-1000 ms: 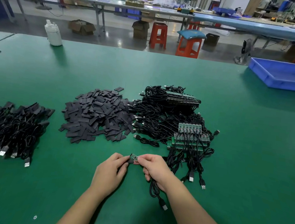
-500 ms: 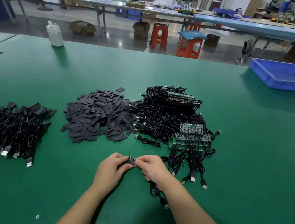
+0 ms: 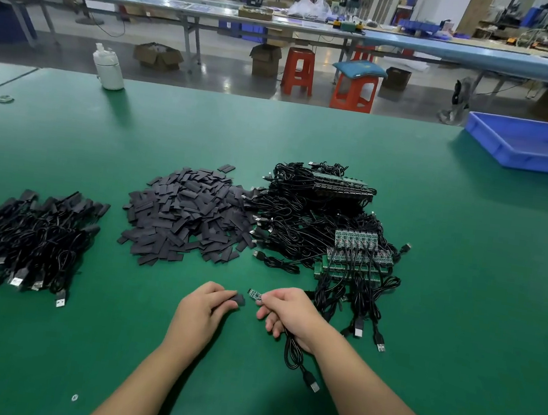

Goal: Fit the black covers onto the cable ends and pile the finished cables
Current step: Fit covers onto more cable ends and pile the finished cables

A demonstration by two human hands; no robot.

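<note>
My left hand (image 3: 202,314) pinches a small black cover (image 3: 238,299) near the table's front. My right hand (image 3: 291,311) pinches a cable at its small green circuit-board end (image 3: 254,294); a narrow gap separates board and cover. The held cable (image 3: 295,358) loops down under my right wrist to its USB plug. A heap of loose black covers (image 3: 188,217) lies in the middle. To its right lies a tangle of uncovered cables with green boards (image 3: 327,238). The pile of covered cables (image 3: 20,238) sits at the left.
A blue plastic tray (image 3: 535,146) stands at the table's far right. A white bottle (image 3: 108,66) is at the far left edge, with a small ring (image 3: 5,99) near it. Bare green table mat (image 3: 478,301) stretches to the right of the cables.
The cover and the board end were together between my fingertips; now my hands have drawn slightly apart and the cover sits off the board.
</note>
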